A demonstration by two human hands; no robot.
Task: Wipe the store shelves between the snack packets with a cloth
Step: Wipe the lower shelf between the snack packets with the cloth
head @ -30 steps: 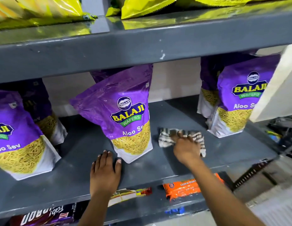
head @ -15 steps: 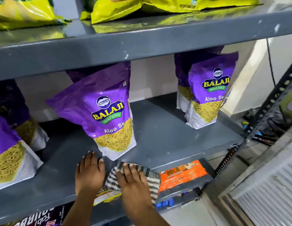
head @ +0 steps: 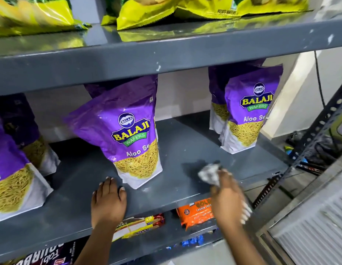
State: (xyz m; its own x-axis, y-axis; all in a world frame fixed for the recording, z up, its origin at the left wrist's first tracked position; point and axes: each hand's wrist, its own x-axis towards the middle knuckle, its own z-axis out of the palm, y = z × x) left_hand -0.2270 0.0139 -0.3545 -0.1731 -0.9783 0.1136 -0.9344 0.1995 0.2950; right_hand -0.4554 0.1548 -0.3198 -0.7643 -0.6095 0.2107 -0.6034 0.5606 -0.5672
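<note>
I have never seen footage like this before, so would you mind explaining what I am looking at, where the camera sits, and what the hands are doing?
There is no machine here. A person wears a wide-angle camera on the head, which looks forward and down, so you see their own two bare hands.

In front of them is a grey metal store shelf. Purple Aloo Sev packets stand on it: one in the middle, one to the right, more at the left edge. Yellow packets lie on the shelf above, and an orange biscuit pack sits on the one below.

The left hand rests flat on the shelf beside the middle packet. The right hand, blurred, holds a bunched cloth over the bare gap between the packets.
</note>
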